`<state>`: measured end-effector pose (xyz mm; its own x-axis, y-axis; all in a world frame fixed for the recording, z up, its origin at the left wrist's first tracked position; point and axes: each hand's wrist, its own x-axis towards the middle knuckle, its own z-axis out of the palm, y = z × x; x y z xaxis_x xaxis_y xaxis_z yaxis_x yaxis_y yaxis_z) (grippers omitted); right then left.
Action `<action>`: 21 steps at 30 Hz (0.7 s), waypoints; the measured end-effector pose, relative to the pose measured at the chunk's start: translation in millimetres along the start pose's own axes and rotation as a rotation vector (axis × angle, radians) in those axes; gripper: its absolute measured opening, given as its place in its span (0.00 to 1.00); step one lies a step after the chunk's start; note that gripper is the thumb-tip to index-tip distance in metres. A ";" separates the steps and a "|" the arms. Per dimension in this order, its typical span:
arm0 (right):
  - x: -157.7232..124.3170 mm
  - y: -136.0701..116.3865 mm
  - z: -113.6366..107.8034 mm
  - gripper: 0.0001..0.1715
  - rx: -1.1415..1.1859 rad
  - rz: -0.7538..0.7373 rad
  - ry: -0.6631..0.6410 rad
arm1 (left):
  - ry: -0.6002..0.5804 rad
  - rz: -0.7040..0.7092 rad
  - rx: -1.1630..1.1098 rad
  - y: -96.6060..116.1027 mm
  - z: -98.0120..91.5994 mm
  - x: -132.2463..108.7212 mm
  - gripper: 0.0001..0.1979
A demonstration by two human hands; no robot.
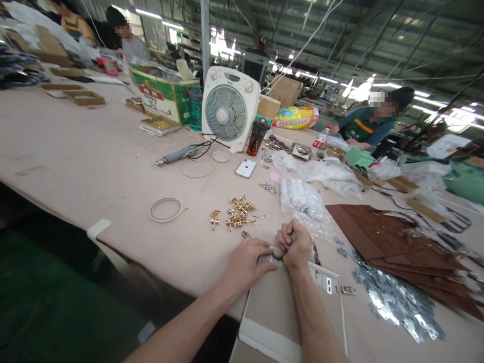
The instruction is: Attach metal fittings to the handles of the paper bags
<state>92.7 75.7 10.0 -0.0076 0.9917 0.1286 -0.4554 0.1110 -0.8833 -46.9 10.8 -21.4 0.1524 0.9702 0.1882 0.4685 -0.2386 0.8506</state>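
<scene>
A beige panel with white edging [274, 297], perhaps a bag piece, lies at the table's front edge under my forearms. At its far edge, my left hand [249, 259] is closed, thumb on top and fingers bent over the edge. My right hand [297, 247] makes a fist round a tool with a greyish handle [279, 252]; its tip is hidden close to the left fingers. A silver metal plate with slots [328, 286] sits on the panel's right corner, with a metal clasp [348, 290] beside it. Gold-coloured metal fittings [239, 214] lie heaped just beyond my hands.
Flat silver plates [401, 297] and brown panels [393, 252] spread to the right, near plastic bags [302, 199]. Farther back are a phone [245, 168], a corded power screwdriver [177, 155], a fan [229, 108] and a ring of strip [166, 209]. Co-workers [372, 123] stand behind.
</scene>
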 end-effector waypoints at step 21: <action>-50.1 -13.9 -1.3 0.20 0.012 -0.249 -0.185 | 0.032 0.149 0.172 5.5 4.8 -5.9 0.25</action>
<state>100.5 24.5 15.3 -0.0559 0.9051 0.4215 -0.4739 0.3475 -0.8091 -41.0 3.5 -20.1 0.2043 0.9241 0.3231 0.5845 -0.3799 0.7169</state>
